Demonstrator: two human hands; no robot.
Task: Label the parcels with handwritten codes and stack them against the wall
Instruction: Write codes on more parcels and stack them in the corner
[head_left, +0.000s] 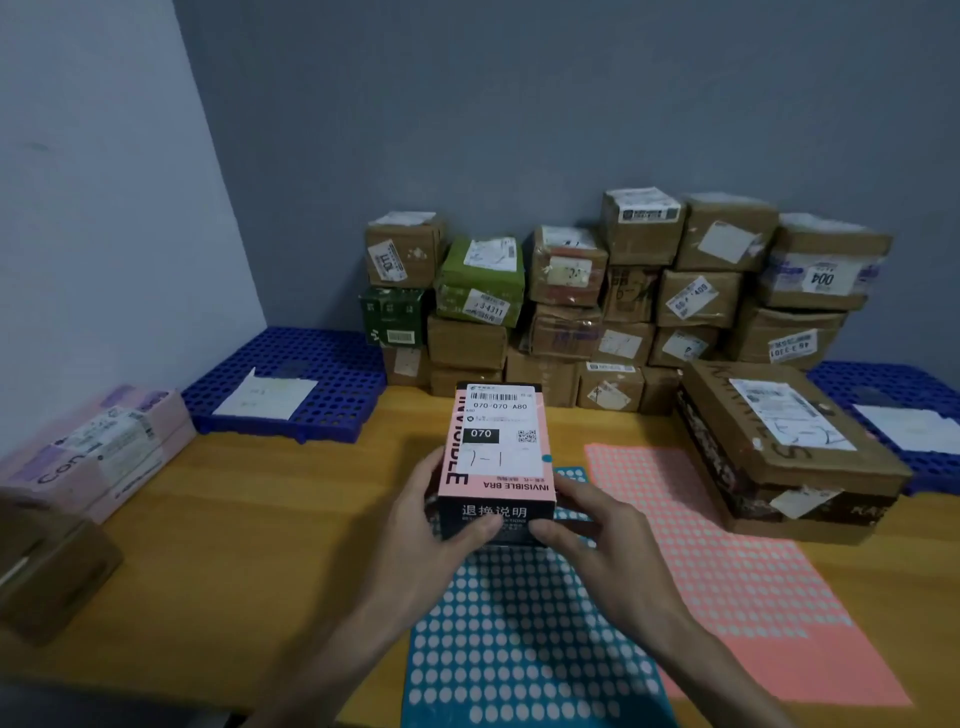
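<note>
Head: pink parcel (493, 457) between left hand (431, 551) and right hand (602, 545), possibly aloft.

Being shown are smooth printed cardboard on the pink box (496, 452), matt brown cardboard under shiny tape on the stacked parcels (696, 299), a perforated blue plastic pallet (337, 374), and a smooth wooden surface (249, 519).

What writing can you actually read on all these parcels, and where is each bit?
"070-070-A80": white label on the pink-and-black cardboard box
"070": black patch on that label
"INVISIBLE BRA": that box's pink top
"退换说明": its black end
"3-4311": green cardboard parcel's label
"004": taped brown parcel, stack's right
"Con": pale pink parcel, left
Handwriting and other labels: too blurred.
</note>
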